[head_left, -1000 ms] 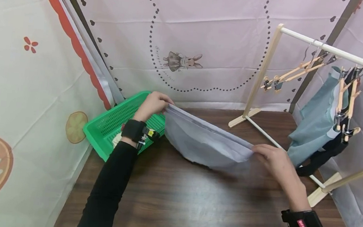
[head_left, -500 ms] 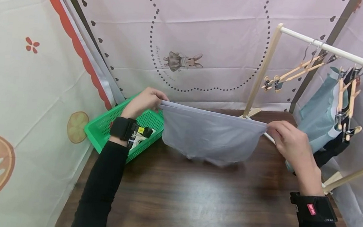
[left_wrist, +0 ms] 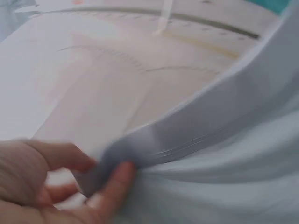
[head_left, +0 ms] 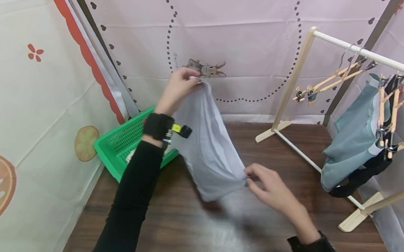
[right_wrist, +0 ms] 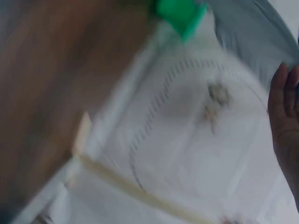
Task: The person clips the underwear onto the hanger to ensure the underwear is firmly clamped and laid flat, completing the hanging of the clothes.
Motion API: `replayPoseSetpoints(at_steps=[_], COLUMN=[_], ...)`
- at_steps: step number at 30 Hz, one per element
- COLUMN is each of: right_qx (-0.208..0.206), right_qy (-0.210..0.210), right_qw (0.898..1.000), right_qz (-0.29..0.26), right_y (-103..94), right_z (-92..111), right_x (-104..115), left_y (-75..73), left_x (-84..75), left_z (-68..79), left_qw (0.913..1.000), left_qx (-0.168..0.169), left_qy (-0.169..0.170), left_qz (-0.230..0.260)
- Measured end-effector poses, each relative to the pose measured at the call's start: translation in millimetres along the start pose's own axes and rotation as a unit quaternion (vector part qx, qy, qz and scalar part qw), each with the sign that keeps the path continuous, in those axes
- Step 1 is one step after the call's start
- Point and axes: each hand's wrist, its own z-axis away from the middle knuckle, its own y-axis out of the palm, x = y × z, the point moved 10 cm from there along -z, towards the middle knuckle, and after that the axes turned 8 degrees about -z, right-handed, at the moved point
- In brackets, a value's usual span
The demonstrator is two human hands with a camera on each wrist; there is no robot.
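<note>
A light grey-blue garment (head_left: 207, 150) with a wide stitched waistband hangs above the table, slanting down from left to right. My left hand (head_left: 177, 92) pinches its upper corner in the head view. Close up in the left wrist view, the thumb and fingers of that hand (left_wrist: 70, 186) grip the end of the waistband (left_wrist: 187, 126). Lower and nearer to me, my right hand (head_left: 272, 188) pinches the garment's other end between thumb and fingers. The right wrist view is blurred, with only part of the right hand (right_wrist: 285, 126) at its edge.
Behind my left forearm stands a green perforated basket (head_left: 113, 146) with something white inside. At the right, a wooden rack (head_left: 289, 77) carries clip hangers (head_left: 336, 79), blue-green shorts (head_left: 352, 135) and a black garment (head_left: 361, 180). Printed fabric walls surround the brown table (head_left: 178, 236).
The waistband was held nearly level half a second ago and now slopes. My left hand has risen, while my right hand has come down and leftward, drawing the ends closer. Both keep their grip.
</note>
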Motion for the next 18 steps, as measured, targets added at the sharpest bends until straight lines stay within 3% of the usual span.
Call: replayPoseSetpoints(at_steps=[1, 3, 4, 6, 8, 10, 11, 13, 15, 18], right_qx=[-0.016, -0.047, -0.059, -0.063, -0.039, -0.007, 0.005, 0.013, 0.002, -0.023], right_qy=[0.044, 0.138, 0.181, 0.254, 0.306, 0.337, 0.344, 0.346, 0.336, 0.312], right_qw=[0.998, 0.983, 0.97, 0.94, 0.918, 0.91, 0.911, 0.921, 0.932, 0.946], right_qz=[-0.037, -0.116, -0.154, -0.218, -0.25, -0.242, -0.227, -0.182, -0.137, -0.082], right_y=[10.2, 33.7, 47.1, 78.9, 112.0, 135.9, 142.5, 144.1, 133.6, 111.0], right_z=[2, 10, 17, 32, 47, 60, 65, 73, 76, 73], right_x=[-12, -39, -52, -75, -92, -105, -110, -120, -127, -134], left_y=[14.2, 51.3, 74.3, 127.1, 178.8, 218.9, 232.7, 247.3, 247.3, 235.2], left_x=[-3.7, -2.2, 4.4, 25.6, 59.4, 97.8, 116.0, 149.9, 174.5, 205.0], left_z=[-6.6, -14.9, -17.1, -12.8, 2.3, 24.6, 36.6, 54.5, 64.0, 69.6], left_qw=[0.9994, 0.996, 0.9915, 0.9776, 0.947, 0.9031, 0.8838, 0.8518, 0.84, 0.832], left_qx=[-0.002, 0.022, 0.044, 0.12, 0.214, 0.296, 0.327, 0.359, 0.354, 0.318], left_qy=[0.027, 0.068, 0.087, 0.12, 0.141, 0.157, 0.16, 0.159, 0.149, 0.133], left_qz=[-0.02, -0.054, -0.086, -0.125, -0.194, -0.269, -0.294, -0.347, -0.383, -0.434])
